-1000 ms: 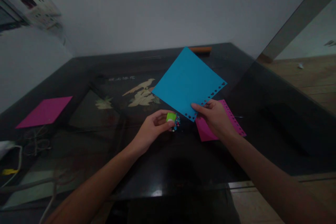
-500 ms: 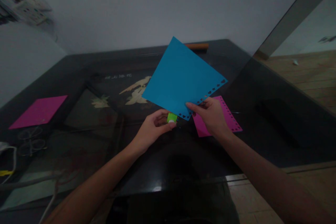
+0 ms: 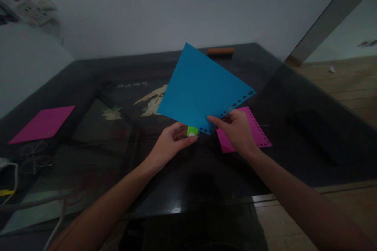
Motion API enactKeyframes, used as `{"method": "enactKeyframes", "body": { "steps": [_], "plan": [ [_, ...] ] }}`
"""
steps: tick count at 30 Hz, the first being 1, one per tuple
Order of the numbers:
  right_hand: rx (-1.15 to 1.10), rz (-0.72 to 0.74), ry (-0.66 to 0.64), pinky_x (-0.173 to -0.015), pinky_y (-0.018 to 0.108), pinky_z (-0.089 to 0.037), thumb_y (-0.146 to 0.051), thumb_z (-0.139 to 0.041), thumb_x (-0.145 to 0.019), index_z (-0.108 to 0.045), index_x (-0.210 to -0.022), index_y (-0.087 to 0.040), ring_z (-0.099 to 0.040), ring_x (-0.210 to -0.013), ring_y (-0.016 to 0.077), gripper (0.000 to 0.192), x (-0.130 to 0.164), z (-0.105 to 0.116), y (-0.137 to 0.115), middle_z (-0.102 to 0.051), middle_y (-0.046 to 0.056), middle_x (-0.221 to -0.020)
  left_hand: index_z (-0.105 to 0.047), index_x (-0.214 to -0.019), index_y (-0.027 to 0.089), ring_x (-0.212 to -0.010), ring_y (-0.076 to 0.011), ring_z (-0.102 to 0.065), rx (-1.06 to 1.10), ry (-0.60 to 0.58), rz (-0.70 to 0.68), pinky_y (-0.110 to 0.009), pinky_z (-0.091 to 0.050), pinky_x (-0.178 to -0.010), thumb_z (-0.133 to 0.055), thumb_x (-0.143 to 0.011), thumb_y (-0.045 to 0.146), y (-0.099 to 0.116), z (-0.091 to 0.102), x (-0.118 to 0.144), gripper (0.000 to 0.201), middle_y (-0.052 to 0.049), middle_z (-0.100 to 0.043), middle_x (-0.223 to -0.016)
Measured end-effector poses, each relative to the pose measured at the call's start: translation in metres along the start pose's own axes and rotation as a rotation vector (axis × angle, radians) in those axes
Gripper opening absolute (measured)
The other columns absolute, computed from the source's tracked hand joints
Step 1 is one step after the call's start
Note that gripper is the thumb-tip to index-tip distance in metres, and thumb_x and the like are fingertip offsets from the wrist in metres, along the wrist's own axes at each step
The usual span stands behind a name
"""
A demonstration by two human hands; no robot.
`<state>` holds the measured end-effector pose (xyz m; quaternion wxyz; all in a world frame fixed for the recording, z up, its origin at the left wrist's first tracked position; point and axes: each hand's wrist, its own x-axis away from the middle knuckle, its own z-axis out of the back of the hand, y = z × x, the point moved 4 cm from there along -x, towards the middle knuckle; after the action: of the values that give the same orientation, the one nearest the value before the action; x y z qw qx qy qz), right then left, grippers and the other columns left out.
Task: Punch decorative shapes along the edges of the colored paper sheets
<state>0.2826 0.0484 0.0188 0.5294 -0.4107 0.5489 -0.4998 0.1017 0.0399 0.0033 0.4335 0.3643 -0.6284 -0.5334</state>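
Observation:
My right hand (image 3: 235, 129) pinches the near corner of a blue paper sheet (image 3: 200, 90) and holds it tilted above the dark glass table (image 3: 88, 82). One edge of the sheet carries a row of small heart-shaped holes. My left hand (image 3: 171, 145) grips a small green paper punch (image 3: 192, 131) right at the sheet's lower edge, touching it. Under my right hand lies a pink sheet (image 3: 257, 129) with punched holes along its edge.
Another pink sheet (image 3: 43, 123) lies flat at the table's left. An orange stick-like object (image 3: 220, 51) rests at the far edge by the wall. White cables (image 3: 11, 176) sit at the near left. Wooden floor (image 3: 347, 82) shows to the right.
The blue sheet has swung left and tilted up over the punch, covering the small paper bits seen on the table a second ago. Both hands have drawn slightly closer together.

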Motion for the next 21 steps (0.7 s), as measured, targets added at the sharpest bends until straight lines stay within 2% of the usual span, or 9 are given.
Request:
{"method": "enactKeyframes", "body": {
  "steps": [6,12,21],
  "plan": [
    [0.013,0.021,-0.027,-0.058,0.03,-0.052,-0.034,-0.074,-0.068,-0.065,-0.07,-0.019,-0.063,-0.061,0.0157,0.018,0.002,-0.003,-0.003,-0.071,0.002,-0.071,-0.064,-0.093,0.015,-0.093,-0.0221,-0.066,0.019,0.032,0.024,-0.034,-0.049,-0.081,-0.077,-0.064,0.029,-0.003,0.002,-0.001,0.035,-0.008,-0.072,-0.099],
    [0.02,0.039,-0.083,-0.059,0.03,-0.05,-0.036,-0.072,-0.071,-0.066,-0.071,-0.019,-0.061,-0.062,0.0159,0.019,0.005,-0.01,-0.002,-0.07,0.002,-0.072,-0.067,-0.084,0.015,-0.079,-0.0184,-0.066,0.057,0.063,0.026,-0.03,-0.048,-0.075,-0.078,-0.063,0.034,-0.005,0.002,0.0,0.031,-0.006,-0.073,-0.092],
    [0.165,0.035,-0.109,-0.058,0.03,-0.045,-0.04,-0.067,-0.075,-0.063,-0.066,-0.019,-0.057,-0.061,0.0166,0.023,0.008,-0.013,0.003,-0.066,0.002,-0.067,-0.066,-0.087,0.015,-0.068,-0.014,-0.061,0.099,0.066,-0.003,-0.028,-0.048,-0.07,-0.078,-0.065,0.036,-0.009,0.002,-0.001,0.033,-0.004,-0.071,-0.082]
  ]
}}
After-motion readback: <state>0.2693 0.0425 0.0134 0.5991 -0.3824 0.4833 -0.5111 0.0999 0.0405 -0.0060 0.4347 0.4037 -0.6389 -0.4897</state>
